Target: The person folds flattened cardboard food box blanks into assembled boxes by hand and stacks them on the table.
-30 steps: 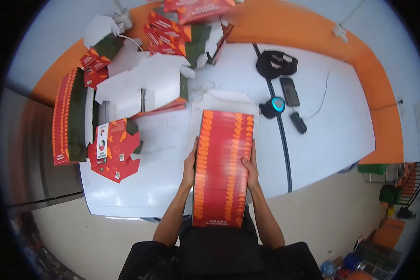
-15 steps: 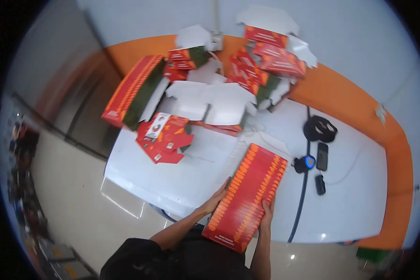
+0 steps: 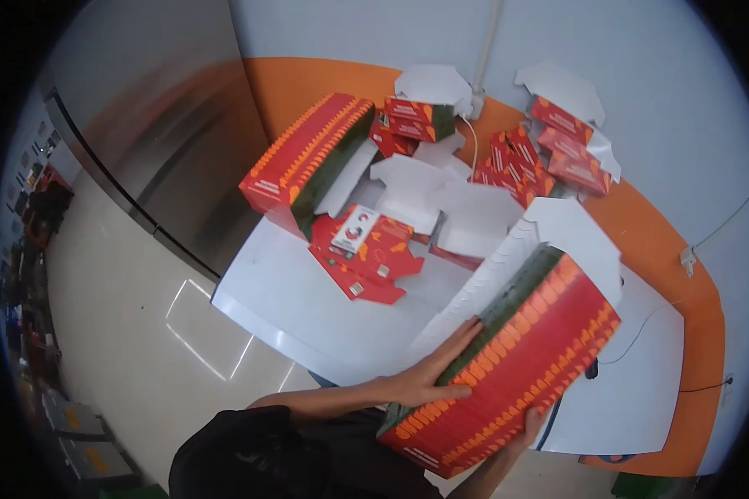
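A red cardboard box [image 3: 516, 366] with orange patterns and a green side is held tilted over the table's front edge, close to my body. White flaps [image 3: 570, 237] stand out at its far end and along its left side. My left hand [image 3: 433, 374] grips the left long edge, thumb on the red face and fingers stretched along the green side. On the opposite edge, my right hand [image 3: 528, 432] holds the box from the right, with part of its fingers hidden beneath.
A similar red box [image 3: 308, 158] stands at the table's left. Flat red card pieces [image 3: 370, 249] lie before it. Open white-lined boxes [image 3: 483, 216] and stacked red cartons [image 3: 574, 158] fill the back. An orange panel [image 3: 666, 249] borders the white table [image 3: 333, 308].
The box has turned and tilted, now showing its green side and white flaps. My left hand has moved along the left edge. The view has shifted left, and the box covers the black items on the right.
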Demonstrator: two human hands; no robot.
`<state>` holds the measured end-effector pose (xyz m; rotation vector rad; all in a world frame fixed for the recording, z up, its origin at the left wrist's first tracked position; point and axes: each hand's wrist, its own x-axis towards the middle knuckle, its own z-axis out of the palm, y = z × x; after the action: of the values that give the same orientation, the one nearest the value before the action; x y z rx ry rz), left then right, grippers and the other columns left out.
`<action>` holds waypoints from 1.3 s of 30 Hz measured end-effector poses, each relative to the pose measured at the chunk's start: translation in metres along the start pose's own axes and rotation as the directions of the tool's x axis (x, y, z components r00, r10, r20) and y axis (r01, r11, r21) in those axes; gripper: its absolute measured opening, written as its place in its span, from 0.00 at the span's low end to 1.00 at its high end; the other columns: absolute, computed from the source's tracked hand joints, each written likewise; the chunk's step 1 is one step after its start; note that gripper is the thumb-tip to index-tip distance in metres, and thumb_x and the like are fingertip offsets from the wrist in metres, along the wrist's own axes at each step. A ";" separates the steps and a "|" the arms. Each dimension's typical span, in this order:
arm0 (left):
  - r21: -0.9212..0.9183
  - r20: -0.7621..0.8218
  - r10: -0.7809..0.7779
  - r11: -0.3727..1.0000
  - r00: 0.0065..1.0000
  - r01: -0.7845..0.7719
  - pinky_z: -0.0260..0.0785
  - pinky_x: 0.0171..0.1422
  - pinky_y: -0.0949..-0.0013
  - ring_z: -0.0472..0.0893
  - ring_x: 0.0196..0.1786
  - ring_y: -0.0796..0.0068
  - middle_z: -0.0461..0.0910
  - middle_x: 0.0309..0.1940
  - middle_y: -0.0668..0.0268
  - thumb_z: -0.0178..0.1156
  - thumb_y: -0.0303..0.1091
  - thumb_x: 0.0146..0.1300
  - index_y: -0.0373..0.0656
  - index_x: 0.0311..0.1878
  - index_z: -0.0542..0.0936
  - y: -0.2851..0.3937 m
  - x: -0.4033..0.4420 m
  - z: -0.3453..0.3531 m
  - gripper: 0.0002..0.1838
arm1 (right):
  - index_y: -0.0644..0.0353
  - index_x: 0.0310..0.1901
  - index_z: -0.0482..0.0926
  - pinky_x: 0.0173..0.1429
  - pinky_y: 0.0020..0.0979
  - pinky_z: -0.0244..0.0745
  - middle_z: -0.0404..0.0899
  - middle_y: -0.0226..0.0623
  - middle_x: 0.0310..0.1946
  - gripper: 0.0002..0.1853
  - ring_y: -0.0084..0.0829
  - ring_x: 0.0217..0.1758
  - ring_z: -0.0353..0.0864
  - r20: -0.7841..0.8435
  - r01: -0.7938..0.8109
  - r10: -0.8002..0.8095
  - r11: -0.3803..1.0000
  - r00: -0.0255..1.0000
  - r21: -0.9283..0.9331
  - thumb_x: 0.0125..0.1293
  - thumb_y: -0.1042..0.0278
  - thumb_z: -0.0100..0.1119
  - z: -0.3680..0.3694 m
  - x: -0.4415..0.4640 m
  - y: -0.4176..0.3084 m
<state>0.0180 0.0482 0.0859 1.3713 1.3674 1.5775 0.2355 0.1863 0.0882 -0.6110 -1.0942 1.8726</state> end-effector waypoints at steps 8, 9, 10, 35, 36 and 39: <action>-0.341 -0.184 -0.062 0.940 0.981 -0.005 0.38 0.90 0.63 0.45 0.90 0.65 0.43 0.90 0.56 0.68 0.44 0.73 0.39 0.89 0.45 0.108 -0.052 -0.171 0.53 | 0.67 0.85 0.48 0.84 0.44 0.58 0.60 0.48 0.81 0.50 0.41 0.82 0.64 0.205 0.302 -0.263 0.933 0.943 -0.195 0.72 0.46 0.57 0.237 -0.028 -0.011; -0.325 -0.266 -0.107 0.945 0.958 0.015 0.40 0.90 0.63 0.46 0.89 0.66 0.43 0.90 0.57 0.68 0.43 0.73 0.40 0.89 0.44 0.103 -0.058 -0.199 0.53 | 0.67 0.86 0.46 0.85 0.43 0.54 0.55 0.49 0.83 0.52 0.42 0.84 0.59 0.304 0.278 -0.221 0.947 0.927 -0.159 0.71 0.47 0.60 0.265 -0.012 -0.006; -0.376 -0.320 -0.214 0.923 0.923 0.083 0.41 0.90 0.62 0.46 0.90 0.65 0.44 0.90 0.57 0.66 0.48 0.74 0.40 0.89 0.44 0.121 -0.061 -0.229 0.53 | 0.67 0.86 0.44 0.86 0.42 0.51 0.51 0.49 0.85 0.54 0.42 0.86 0.55 0.401 0.246 -0.176 0.961 0.899 -0.130 0.70 0.48 0.63 0.293 0.004 -0.001; 0.083 -0.709 0.225 0.968 0.668 -0.238 0.51 0.89 0.45 0.56 0.87 0.52 0.51 0.88 0.54 0.36 0.80 0.74 0.46 0.88 0.51 -0.004 -0.112 -0.564 0.54 | 0.56 0.87 0.42 0.89 0.58 0.38 0.24 0.60 0.87 0.65 0.60 0.91 0.27 0.739 0.410 -0.093 0.874 0.668 -0.261 0.63 0.38 0.77 0.496 0.181 0.223; 0.231 -0.681 0.269 0.962 0.681 -0.149 0.48 0.90 0.42 0.57 0.87 0.50 0.49 0.88 0.55 0.38 0.85 0.69 0.48 0.88 0.48 -0.018 -0.128 -0.544 0.59 | 0.53 0.87 0.42 0.89 0.63 0.37 0.23 0.61 0.87 0.66 0.62 0.91 0.26 0.807 0.517 -0.129 0.822 0.576 -0.237 0.60 0.41 0.81 0.478 0.161 0.224; 0.291 -0.746 0.181 0.954 0.640 0.069 0.58 0.85 0.45 0.65 0.81 0.57 0.59 0.81 0.55 0.35 0.86 0.69 0.43 0.82 0.56 -0.110 -0.194 -0.544 0.57 | 0.56 0.87 0.44 0.86 0.72 0.37 0.29 0.65 0.86 0.66 0.67 0.90 0.30 0.781 0.618 0.007 0.608 0.624 -0.499 0.58 0.49 0.83 0.460 0.116 0.262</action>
<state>-0.4682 -0.2608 -0.0313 0.8828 2.1499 2.2101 -0.2788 0.0155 0.0897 0.0158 -2.4025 1.2292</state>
